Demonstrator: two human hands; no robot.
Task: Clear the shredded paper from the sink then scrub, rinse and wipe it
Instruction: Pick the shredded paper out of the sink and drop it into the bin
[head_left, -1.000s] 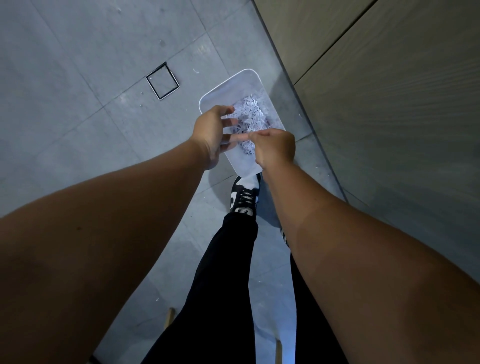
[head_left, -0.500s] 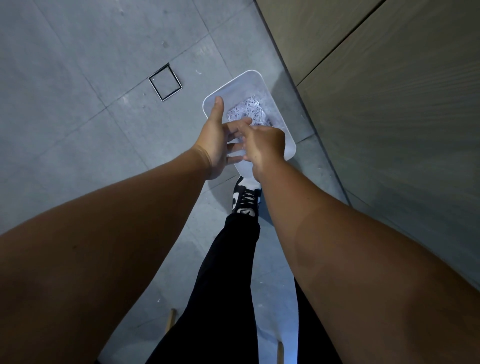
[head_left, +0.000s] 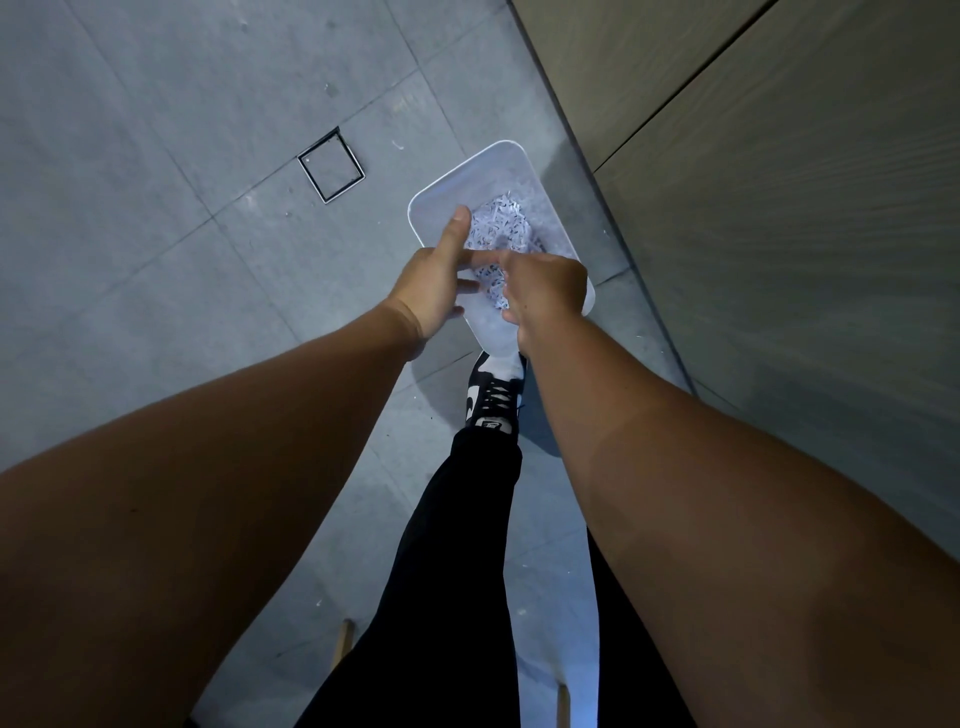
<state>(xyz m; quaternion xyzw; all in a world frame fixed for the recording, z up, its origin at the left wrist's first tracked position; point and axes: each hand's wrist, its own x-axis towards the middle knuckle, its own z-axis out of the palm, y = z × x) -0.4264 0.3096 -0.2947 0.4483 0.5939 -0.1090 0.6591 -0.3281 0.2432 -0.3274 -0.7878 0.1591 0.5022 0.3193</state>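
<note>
L hand (head_left: 434, 288): spread, thumb up, over white bin (head_left: 441, 195) on floor (head_left: 208, 260), far centre. R hand (head_left: 545, 288): fingers touch L palm; pinch or not, cannot tell. Bin holds shredded paper (head_left: 501, 226).

Shredded paper (head_left: 500, 227), white strips flecked with dark print, is lying in a loose, tangled heap at the bottom of a white rectangular bin (head_left: 423, 205), which is standing at the far centre. The heap's near part is passing out of sight behind the left hand (head_left: 434, 291) and right hand (head_left: 548, 286).
</note>
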